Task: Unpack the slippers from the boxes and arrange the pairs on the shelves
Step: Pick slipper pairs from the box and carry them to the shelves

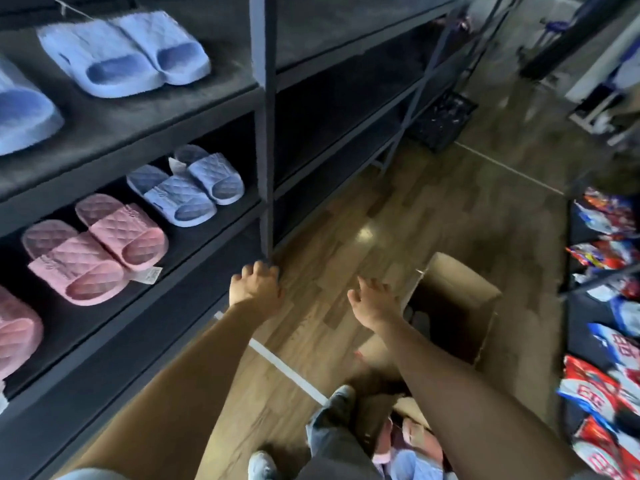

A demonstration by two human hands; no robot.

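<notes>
Head view: wood floor, dark shelves, cardboard box; hands apart, empty, slack.

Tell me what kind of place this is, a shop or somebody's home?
Most likely a shop or its stockroom. Dark shelves carry tagged pink slippers and blue slippers in pairs, an open cardboard box stands nearby, and bright packets fill a rack opposite.

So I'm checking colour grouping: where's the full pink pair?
Head view, left side: the pink pair lies on the dark shelf, immediately left of the blue quilted pair and up-left of the left hand.
</notes>
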